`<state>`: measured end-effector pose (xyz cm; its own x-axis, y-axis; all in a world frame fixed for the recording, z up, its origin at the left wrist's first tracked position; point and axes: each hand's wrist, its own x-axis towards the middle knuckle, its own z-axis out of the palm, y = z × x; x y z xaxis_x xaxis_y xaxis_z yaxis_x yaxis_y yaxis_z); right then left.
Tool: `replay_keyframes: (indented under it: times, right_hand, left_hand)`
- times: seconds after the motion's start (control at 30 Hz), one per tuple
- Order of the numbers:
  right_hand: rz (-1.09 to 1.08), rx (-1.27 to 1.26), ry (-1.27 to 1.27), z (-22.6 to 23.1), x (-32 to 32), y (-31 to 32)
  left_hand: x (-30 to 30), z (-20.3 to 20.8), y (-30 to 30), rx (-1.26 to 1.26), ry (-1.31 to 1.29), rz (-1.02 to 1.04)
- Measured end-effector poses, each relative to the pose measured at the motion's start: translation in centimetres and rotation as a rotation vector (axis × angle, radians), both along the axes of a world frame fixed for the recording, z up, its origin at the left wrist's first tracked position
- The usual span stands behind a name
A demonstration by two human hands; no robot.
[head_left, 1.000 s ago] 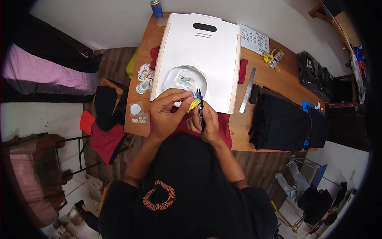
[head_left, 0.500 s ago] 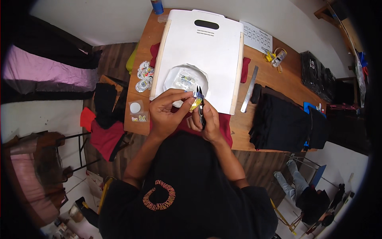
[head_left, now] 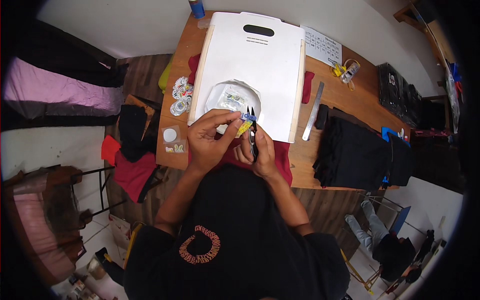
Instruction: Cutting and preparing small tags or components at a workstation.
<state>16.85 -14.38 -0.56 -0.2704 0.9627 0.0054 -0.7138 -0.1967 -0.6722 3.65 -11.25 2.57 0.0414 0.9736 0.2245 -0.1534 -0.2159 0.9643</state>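
Note:
Between the thumb and fingers of my left hand (head_left: 212,137), a small blue-and-yellow printed cutout (head_left: 244,127), like a sticker, is pinched. My right hand (head_left: 262,155) is closed around small black scissors (head_left: 254,142). Their blades point away from me, parted at the tips, right at the cutout's right edge. Just beyond my fingers is a white many-sided paper tray (head_left: 212,97) with clear, printed scraps (head_left: 233,97) in it. Beneath the tray lies a large white board (head_left: 272,65) with a dark slot at its far end.
Printed cutouts (head_left: 181,92) are piled left of the board, near a white round piece (head_left: 170,135) in a clear packet. On the right lie a metal ruler (head_left: 313,111), folded black fabric (head_left: 350,155) and a printed chart (head_left: 322,46). Dark red cloth (head_left: 281,160) shows under the board.
The cutout has turned in my left fingers, so more of its blue part shows. The scissor blades are spread wider than before. Both hands stay in nearly the same place.

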Motion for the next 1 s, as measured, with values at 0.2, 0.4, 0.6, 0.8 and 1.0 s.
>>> replay_keyframes:
  times: [0.2, 0.4, 0.6, 0.8, 1.0]
  right_hand:
    - [-0.033, 0.040, -0.067, -0.1, 1.0, 0.7]
    - [-0.036, 0.091, 0.002, -1.1, 2.0, 2.0]
    - [-0.095, 0.184, -0.618, 0.3, 1.4, 2.0]
    - [-0.285, -0.009, -0.453, 0.6, -1.1, 1.2]
    - [-0.342, -0.036, -0.397, 0.7, -1.2, 1.2]
  left_hand:
    - [-0.6, 0.3, 0.5, -0.036, -0.032, -0.012]
    - [-1.4, 0.7, 1.3, -0.021, 0.059, -0.144]
    - [-1.4, 0.0, 1.7, 0.022, 0.079, -0.171]
    - [-0.3, -0.4, 1.1, -0.023, -0.098, -0.050]
    - [-0.4, -0.3, 1.1, -0.055, -0.132, -0.109]
